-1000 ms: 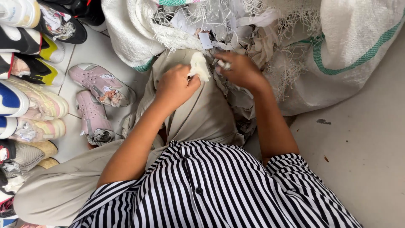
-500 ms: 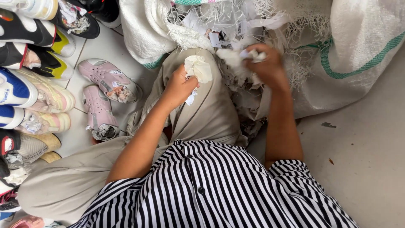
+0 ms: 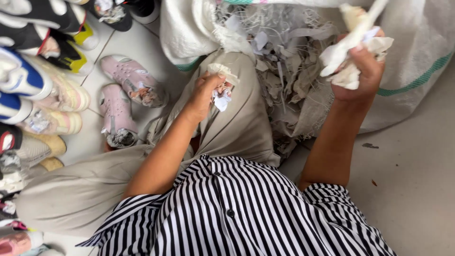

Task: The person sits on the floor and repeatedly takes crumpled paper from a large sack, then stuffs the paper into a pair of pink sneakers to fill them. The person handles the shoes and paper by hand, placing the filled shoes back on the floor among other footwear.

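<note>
Seated on a pale tiled floor (image 3: 417, 189), knees drawn up in beige trousers (image 3: 237, 123), facing an open woven white plastic sack (image 3: 417, 52) stuffed with shredded grey paper scraps (image 3: 284, 71). Left hand (image 3: 208, 92) resting on the raised knee, closed round a small crumpled paper wad (image 3: 221, 97). Right hand (image 3: 362, 71) lifted over the sack's mouth, gripping a bunch of white paper scraps (image 3: 350, 47). To the left, a pair of pink trainers (image 3: 125, 95) just beside the leg; farther left, a row of mixed sports shoes (image 3: 38, 80) along the edge.
</note>
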